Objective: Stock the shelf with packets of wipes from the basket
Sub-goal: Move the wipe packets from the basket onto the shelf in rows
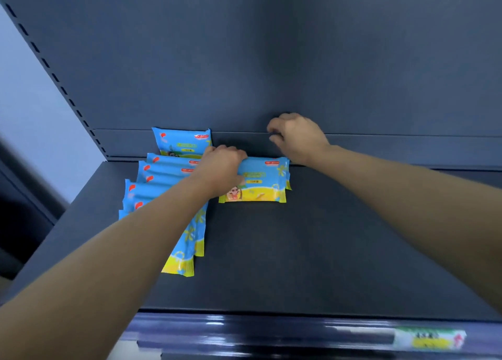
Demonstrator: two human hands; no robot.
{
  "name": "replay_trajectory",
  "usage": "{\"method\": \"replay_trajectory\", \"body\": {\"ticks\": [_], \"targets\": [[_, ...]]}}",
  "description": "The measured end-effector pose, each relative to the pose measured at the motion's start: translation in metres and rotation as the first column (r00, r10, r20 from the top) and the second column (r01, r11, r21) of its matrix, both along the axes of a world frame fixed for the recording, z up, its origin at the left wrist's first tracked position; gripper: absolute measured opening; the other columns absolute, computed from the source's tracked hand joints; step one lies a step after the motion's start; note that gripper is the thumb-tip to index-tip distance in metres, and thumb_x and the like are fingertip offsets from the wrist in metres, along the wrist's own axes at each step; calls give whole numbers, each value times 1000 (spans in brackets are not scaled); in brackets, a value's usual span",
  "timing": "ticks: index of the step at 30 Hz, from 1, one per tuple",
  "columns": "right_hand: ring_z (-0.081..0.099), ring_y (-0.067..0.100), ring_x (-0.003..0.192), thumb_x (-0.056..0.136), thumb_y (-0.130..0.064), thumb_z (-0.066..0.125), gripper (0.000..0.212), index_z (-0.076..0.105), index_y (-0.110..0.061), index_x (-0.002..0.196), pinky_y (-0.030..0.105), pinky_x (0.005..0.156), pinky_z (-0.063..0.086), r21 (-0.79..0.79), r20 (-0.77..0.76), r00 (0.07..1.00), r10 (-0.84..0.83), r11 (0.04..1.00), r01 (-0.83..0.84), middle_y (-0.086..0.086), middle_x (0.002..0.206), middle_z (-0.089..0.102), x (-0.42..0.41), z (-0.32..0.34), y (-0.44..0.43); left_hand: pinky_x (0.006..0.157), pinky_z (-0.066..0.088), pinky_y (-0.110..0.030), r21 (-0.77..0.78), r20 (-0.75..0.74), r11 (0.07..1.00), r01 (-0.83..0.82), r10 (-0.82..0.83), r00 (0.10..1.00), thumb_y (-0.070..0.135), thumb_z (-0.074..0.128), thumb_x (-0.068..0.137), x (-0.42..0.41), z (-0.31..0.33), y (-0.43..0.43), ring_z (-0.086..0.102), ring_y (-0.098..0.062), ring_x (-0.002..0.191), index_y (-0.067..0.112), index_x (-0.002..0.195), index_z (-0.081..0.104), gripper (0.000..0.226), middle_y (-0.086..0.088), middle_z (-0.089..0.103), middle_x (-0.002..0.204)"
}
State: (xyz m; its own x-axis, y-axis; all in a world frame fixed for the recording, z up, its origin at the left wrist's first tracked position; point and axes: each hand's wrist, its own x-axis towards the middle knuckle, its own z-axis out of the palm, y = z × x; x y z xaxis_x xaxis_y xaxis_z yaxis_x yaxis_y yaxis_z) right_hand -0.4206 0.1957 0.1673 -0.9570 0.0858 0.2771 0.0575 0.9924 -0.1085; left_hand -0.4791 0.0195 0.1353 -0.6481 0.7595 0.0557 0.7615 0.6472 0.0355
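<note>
Our left hand [221, 166] grips the top left corner of a packet [260, 180] that stands upright near the back edge of the shelf [326, 251], about midway along it. Just to its left, a row of packets [163, 174] runs from the back edge toward the front, partly under our forearm. Our right hand [296, 136] is by the back panel [271, 60], fingers curled, seemingly on nothing. A label [429, 338] sits on the front rail.
</note>
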Motion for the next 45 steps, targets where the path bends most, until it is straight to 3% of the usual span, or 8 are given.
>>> {"method": "replay_trajectory", "body": {"ticks": [4,9,15,22,32,35,40,45], "targets": [[52,28,104,92,-22,51,22,60,-10,108,36,79,43,5,-32,999,6,1000,-6,10,108,60,21,3,-1,98,31,-37,20,-4,999,-48,48,999,31,62,83,0,-5,6,45,-26,115,17,130,46,51,-6,53,124],[48,26,112,93,-24,51,30,58,-10,119,35,91,37,53,-46,999,25,998,-22,8,119,57,48,3,-4,99,30,-36,51,-64,996,-66,70,996,32,64,82,15,0,8,43,-27,116,13,128,46,54,-8,51,123],[43,26,118,92,-28,53,38,52,-10,126,34,93,31,156,-92,995,45,987,-30,7,130,50,90,4,-10,98,29,-35,231,-127,973,7,23,992,30,64,84,57,22,2,44,-27,115,12,128,47,51,-8,52,123],[50,31,114,87,-19,59,35,57,-5,119,39,88,35,225,-196,972,128,971,-83,11,123,56,162,27,-16,96,32,-37,413,-282,901,133,-12,959,20,65,82,148,58,-4,50,-31,108,5,118,55,40,-12,57,114],[58,37,105,79,-15,69,37,61,1,111,45,86,44,297,-314,929,194,950,-98,17,113,62,323,50,11,93,31,-36,490,-439,835,251,-12,899,16,73,73,317,86,10,58,-36,101,-1,111,60,44,-18,62,109],[59,37,104,77,-15,70,38,62,1,110,44,86,46,282,-315,926,208,952,-118,18,111,63,372,36,21,93,30,-36,488,-399,837,247,-38,916,20,71,73,366,68,18,57,-35,103,0,113,59,46,-19,61,111],[59,35,104,75,-15,69,38,63,-1,109,43,85,44,139,-211,967,141,984,-113,16,112,63,444,-26,36,95,28,-36,377,-175,899,223,-168,970,17,73,74,427,8,33,55,-36,109,1,116,58,47,-18,59,114],[49,32,117,86,-21,61,40,54,-6,123,40,92,34,77,185,965,186,976,-203,12,128,53,484,-103,49,100,25,-32,237,47,959,157,-172,984,24,64,84,456,-58,39,46,-28,117,8,125,52,46,-9,53,124]]}}
